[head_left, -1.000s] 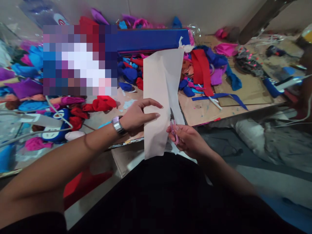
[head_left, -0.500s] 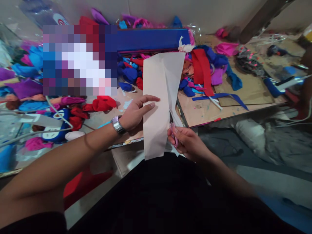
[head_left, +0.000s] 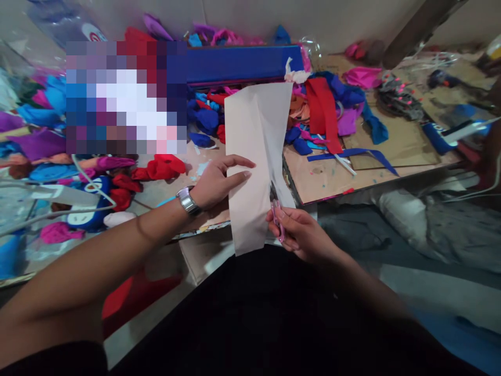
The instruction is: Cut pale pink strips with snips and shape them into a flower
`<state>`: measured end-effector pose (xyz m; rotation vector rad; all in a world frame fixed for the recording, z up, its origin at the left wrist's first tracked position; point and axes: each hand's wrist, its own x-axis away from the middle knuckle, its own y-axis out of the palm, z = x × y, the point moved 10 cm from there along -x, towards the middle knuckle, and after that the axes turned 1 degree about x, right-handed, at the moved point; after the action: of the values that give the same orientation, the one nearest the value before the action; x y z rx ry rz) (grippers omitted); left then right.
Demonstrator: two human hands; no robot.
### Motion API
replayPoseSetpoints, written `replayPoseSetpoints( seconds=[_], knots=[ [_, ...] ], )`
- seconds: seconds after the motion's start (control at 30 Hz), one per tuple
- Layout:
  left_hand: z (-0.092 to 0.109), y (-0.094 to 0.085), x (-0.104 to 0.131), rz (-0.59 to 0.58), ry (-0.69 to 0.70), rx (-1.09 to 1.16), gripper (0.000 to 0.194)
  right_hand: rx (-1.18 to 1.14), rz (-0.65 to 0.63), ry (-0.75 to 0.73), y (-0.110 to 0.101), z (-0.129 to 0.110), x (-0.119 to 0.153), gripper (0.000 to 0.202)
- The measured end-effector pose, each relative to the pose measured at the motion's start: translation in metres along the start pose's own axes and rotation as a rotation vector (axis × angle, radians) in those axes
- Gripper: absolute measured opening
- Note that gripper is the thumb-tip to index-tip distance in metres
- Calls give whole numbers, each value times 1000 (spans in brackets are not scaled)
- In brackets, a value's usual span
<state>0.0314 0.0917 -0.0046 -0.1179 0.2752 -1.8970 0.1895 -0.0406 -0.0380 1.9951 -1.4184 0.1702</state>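
A long white sheet of paper (head_left: 247, 203) hangs over the table's front edge toward my lap, with a slit running up its right part. My left hand (head_left: 219, 183), with a watch on the wrist, grips its left edge, thumb and index finger on top and the other fingers hidden beneath. Pink-handled scissors (head_left: 278, 222) are in my right hand (head_left: 299, 230), fingers closed round the handles. Their blades point away from me and lie in the slit, partly covered by the paper. The cut right strip bends away from the wider left part.
Colourful fabric scraps (head_left: 205, 117) lie behind the paper and at far left. A blue box (head_left: 242, 63) stands at the back. To the right are a red strip (head_left: 323, 112), a cardboard piece (head_left: 391, 151) and a pincushion with pins (head_left: 399, 96).
The paper's upper part has shifted slightly left, and its fold has moved left too. The scissors' handles sit a little further apart. My left hand has hardly moved.
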Motion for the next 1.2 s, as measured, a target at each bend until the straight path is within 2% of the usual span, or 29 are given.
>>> replayPoseSetpoints(
  seconds=[0.5, 0.77, 1.0, 1.2],
  knots=[
    [2, 2, 1, -13, -1, 18, 26, -4, 35, -13, 0, -6, -5, 38],
    [-3, 5, 2, -28, -68, 69, 31, -3, 31, -24, -1, -5, -7, 38],
    [0, 6, 2, -34, -46, 58, 27, 1, 32, -20, 0, -5, -6, 35],
    [2, 3, 2, -16, -11, 14, 32, -17, 22, -28, 1, -5, -6, 34]
  ],
)
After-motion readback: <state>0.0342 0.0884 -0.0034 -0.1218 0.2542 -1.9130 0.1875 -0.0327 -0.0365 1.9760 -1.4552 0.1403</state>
